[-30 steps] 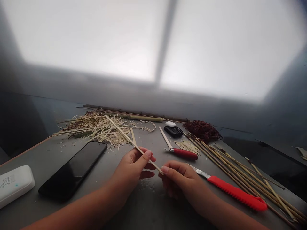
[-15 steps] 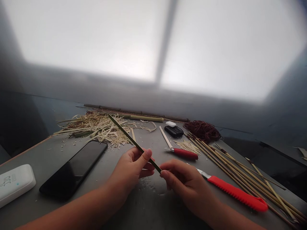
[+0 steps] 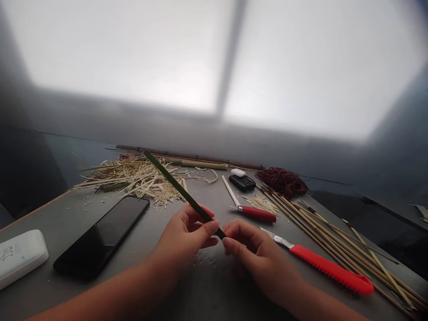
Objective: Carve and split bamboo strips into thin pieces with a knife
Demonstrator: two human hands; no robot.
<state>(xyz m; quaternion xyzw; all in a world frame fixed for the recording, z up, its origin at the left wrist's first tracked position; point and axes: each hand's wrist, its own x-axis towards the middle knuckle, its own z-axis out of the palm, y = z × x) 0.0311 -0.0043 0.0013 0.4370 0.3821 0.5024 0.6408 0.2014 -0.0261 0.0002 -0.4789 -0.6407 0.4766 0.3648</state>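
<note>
A thin bamboo strip [image 3: 174,185] slants from the far left down to my hands, its dark green side facing up. My left hand [image 3: 189,234] pinches it near its lower end between thumb and fingers. My right hand [image 3: 250,252] pinches the very tip, fingers closed. Both hands hover just above the grey table [image 3: 207,285], over a few pale shavings.
A red utility knife [image 3: 326,267] lies right of my right hand, a smaller red-handled knife [image 3: 256,214] behind it. Several bamboo sticks [image 3: 341,240] fan out at right. Shavings pile [image 3: 133,178], black phone [image 3: 102,236], white box [image 3: 20,256], dark red cord [image 3: 282,180] and black case [image 3: 242,183] surround.
The strip has been rolled over: its pale side showed a second ago, now the green side is up. Its far end has risen slightly. My hands stay in place.
</note>
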